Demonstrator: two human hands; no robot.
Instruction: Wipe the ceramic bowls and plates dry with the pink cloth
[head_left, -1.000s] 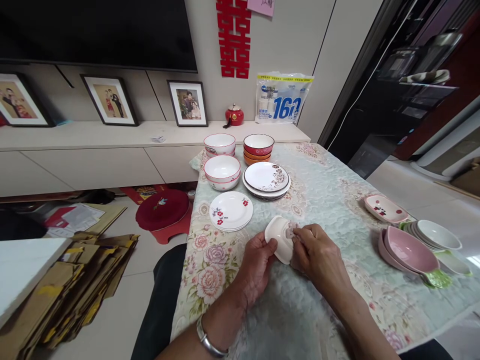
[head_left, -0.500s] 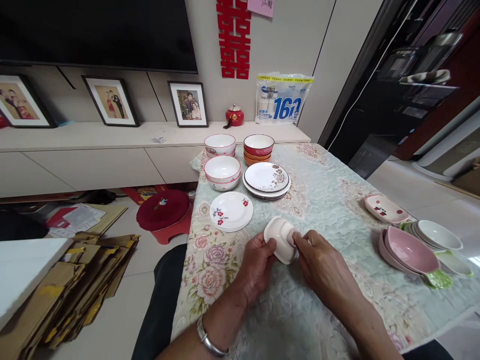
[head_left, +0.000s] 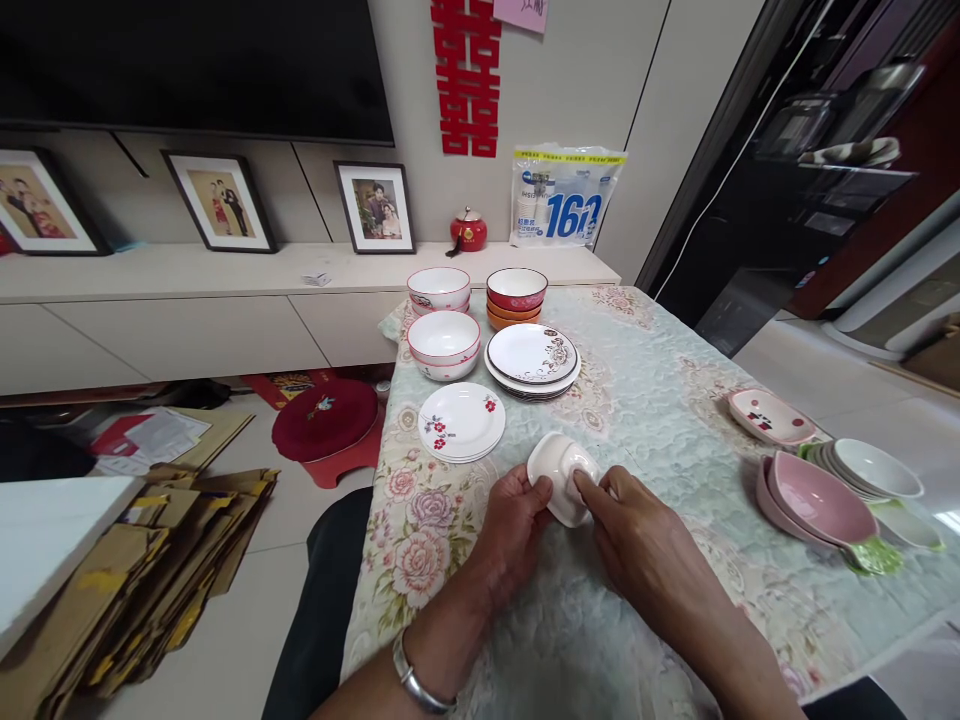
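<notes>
White dish (head_left: 549, 463): was tilted above the table (head_left: 637, 390), between the hands; its smooth surface could have slid under uneven pressure, and a drop might have chipped it.
Red-rimmed bowls (head_left: 444, 340): stood stacked at the back left; a bump could have rattled them.
Small plates (head_left: 461, 418): lay stacked just beyond the dish; a slip that way risked glaze striking glaze.
Left hand (head_left: 514, 515): was clamped on the dish's near left edge, thumb on top; a loose thumb looked the likeliest cause of a fall.
Right hand (head_left: 641, 525): had its fingers bent against the dish's middle; whether they pinched anything could not be told. Too hard a push could have twisted the dish free.
Pink bowls (head_left: 821, 500): sat nested well apart at the right, where a stray forearm might have nudged them.
</notes>
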